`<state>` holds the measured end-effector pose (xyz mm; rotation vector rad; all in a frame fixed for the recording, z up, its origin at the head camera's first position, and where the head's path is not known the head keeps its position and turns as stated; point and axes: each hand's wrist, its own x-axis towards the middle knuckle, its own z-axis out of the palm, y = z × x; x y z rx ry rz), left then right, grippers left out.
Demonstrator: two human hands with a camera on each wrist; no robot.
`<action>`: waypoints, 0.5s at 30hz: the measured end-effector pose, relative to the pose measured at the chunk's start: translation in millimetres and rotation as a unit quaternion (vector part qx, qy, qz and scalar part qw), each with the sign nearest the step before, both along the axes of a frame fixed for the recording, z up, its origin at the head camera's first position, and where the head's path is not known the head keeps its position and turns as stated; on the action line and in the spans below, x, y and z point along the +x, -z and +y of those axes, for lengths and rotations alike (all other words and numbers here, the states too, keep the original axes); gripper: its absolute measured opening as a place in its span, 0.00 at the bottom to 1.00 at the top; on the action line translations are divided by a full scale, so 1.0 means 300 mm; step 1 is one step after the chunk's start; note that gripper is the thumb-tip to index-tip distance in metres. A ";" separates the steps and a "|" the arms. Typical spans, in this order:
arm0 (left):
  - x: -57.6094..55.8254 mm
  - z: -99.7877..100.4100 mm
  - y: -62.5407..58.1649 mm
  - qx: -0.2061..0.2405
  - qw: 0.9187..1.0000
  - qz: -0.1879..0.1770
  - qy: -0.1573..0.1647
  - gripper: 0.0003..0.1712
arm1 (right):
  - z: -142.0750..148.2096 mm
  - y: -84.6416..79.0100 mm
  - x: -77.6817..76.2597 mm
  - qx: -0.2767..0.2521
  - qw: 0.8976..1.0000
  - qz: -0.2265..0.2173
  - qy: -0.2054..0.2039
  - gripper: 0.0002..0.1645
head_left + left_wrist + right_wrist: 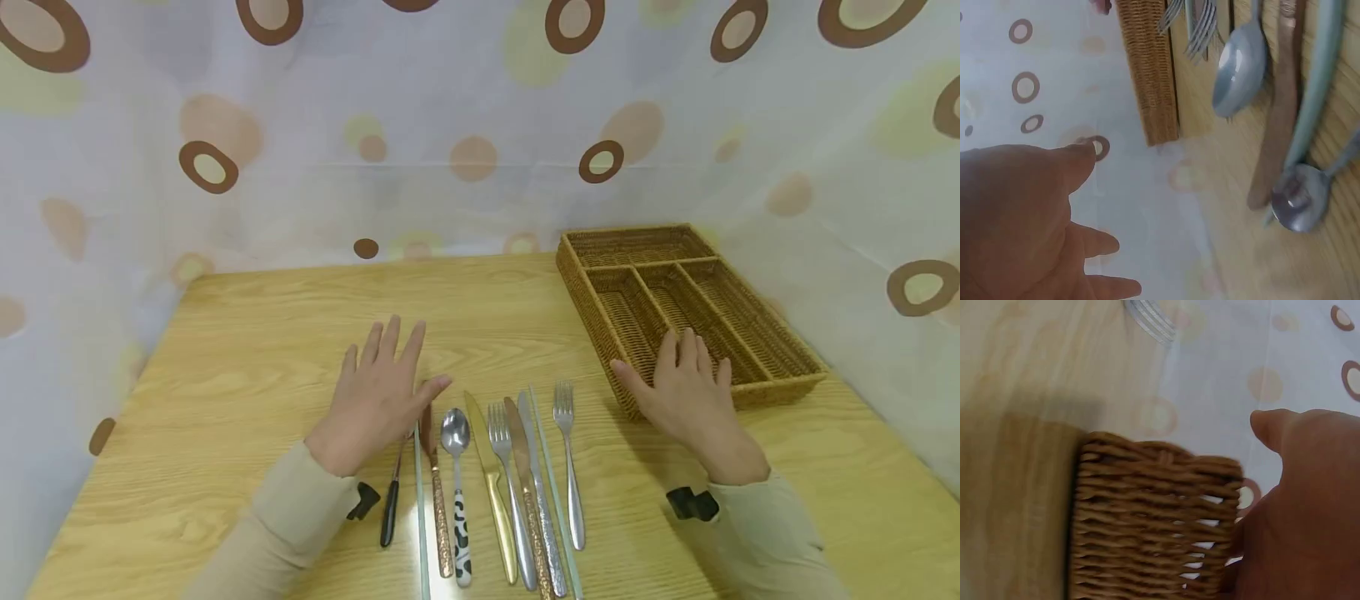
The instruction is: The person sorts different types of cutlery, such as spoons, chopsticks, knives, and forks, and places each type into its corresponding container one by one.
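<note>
My left hand [375,400] is held flat with fingers spread, over the left end of a row of cutlery. Under its thumb side lie a black-handled spoon [390,508], a pale green stick [422,517] and a copper-coloured knife [441,525]. To their right are a spoon with a black-and-white handle [461,542], a gold knife [495,500] and a fork [516,508]. My right hand [693,408], fingers straight, overlaps the near side of a wicker cutlery tray [592,312] in the head view. Neither hand holds anything.
Farther right in the row are another copper-coloured knife [529,492], a silver knife [542,492], a second pale green stick [556,492] and a fork [567,450]. The compartmented tray stands at the wooden table's [262,350] back right, by a patterned curtain [420,100].
</note>
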<state>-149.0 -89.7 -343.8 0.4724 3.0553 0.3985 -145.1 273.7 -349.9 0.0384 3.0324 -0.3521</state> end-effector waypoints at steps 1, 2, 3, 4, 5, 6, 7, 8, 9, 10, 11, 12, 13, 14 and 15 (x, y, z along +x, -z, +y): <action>-0.012 0.023 -0.007 0.000 1.000 -0.002 0.010 0.46 | 0.008 0.008 0.003 -0.001 1.000 0.001 0.001 0.66; -0.025 0.047 -0.015 -0.002 1.000 -0.002 0.022 0.46 | 0.015 0.015 0.006 -0.004 1.000 0.002 0.003 0.66; -0.039 0.072 -0.024 -0.006 0.999 -0.002 0.033 0.45 | 0.020 0.023 0.008 -0.006 1.000 0.006 0.005 0.66; -0.052 0.097 -0.033 -0.011 0.999 0.002 0.044 0.45 | 0.024 0.031 0.010 -0.007 1.000 0.013 0.006 0.65; -0.065 0.122 -0.044 -0.014 0.998 0.004 0.055 0.45 | 0.027 0.040 0.011 -0.004 1.000 0.018 0.009 0.64; -0.079 0.147 -0.053 -0.019 0.998 0.009 0.065 0.44 | 0.029 0.048 0.011 0.000 1.000 0.025 0.011 0.64; -0.093 0.172 -0.062 -0.021 0.997 0.014 0.077 0.44 | 0.031 0.055 0.010 0.003 0.999 0.032 0.015 0.63; -0.106 0.197 -0.073 -0.025 0.996 0.016 0.087 0.43 | 0.032 0.061 0.009 0.008 0.999 0.037 0.018 0.62; -0.121 0.221 -0.082 -0.027 0.995 0.018 0.098 0.43 | 0.032 0.067 0.007 0.016 0.999 0.042 0.020 0.61; -0.135 0.245 -0.091 -0.028 0.994 0.017 0.109 0.43 | 0.030 0.070 0.006 0.023 0.998 0.046 0.021 0.61; -0.152 0.267 -0.097 -0.027 0.992 0.018 0.122 0.42 | 0.029 0.073 0.004 0.029 0.998 0.047 0.022 0.61; -0.169 0.290 -0.102 -0.024 0.991 0.015 0.134 0.42 | 0.029 0.075 0.002 0.034 0.998 0.048 0.022 0.60; -0.189 0.312 -0.105 -0.019 0.989 0.006 0.146 0.42 | 0.027 0.076 0.000 0.038 0.998 0.050 0.022 0.59; -0.210 0.333 -0.107 -0.014 0.987 -0.003 0.158 0.41 | 0.026 0.077 -0.001 0.043 0.998 0.050 0.023 0.59; -0.233 0.355 -0.106 -0.010 0.986 -0.009 0.169 0.40 | 0.024 0.077 -0.004 0.046 0.997 0.050 0.023 0.59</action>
